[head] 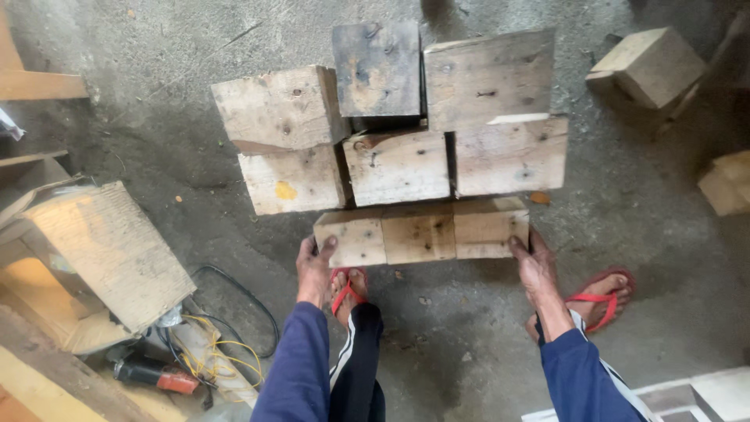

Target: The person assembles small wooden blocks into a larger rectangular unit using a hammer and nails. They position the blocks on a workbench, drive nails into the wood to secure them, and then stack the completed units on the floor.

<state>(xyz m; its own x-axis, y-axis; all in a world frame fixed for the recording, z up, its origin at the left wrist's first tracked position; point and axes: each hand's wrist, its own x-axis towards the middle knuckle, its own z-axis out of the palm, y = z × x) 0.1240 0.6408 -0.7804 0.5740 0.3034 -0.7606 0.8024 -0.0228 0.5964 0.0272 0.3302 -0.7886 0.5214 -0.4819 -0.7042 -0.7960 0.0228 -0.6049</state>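
A stack of rough wooden blocks (398, 164) rises in three tiers in front of me. The nearest tier is a row of three pale blocks (422, 234). My left hand (314, 266) grips the left end of that row, thumb on the front face. My right hand (533, 262) grips the right end the same way. Both arms wear dark blue sleeves. My feet in red flip-flops (598, 301) stand on the concrete floor below the blocks.
A loose wooden block (652, 66) lies at the upper right and another (726, 184) at the right edge. At left are a worn board (109, 250), timber pieces, a red power tool (152, 373) and tangled yellow and black cables (226, 352).
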